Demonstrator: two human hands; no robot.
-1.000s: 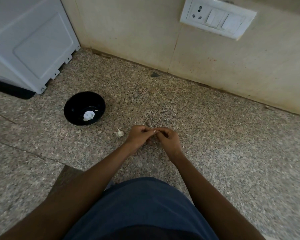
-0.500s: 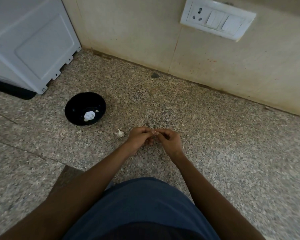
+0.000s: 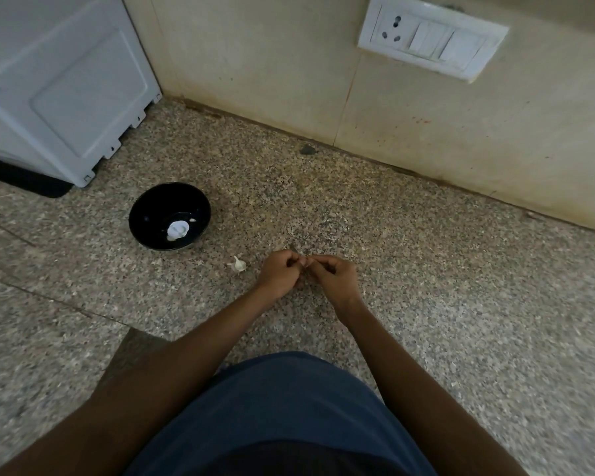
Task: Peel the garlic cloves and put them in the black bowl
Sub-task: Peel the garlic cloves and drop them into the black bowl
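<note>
Granite counter (image 3: 426, 286): L hand (image 3: 279, 274) + R hand (image 3: 335, 278) grip curled, fingertips meeting; held item too small to tell.

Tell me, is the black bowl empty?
No. The upright bowl holds a white lump and a small pale bit; whether they are garlic, cannot tell.
</note>
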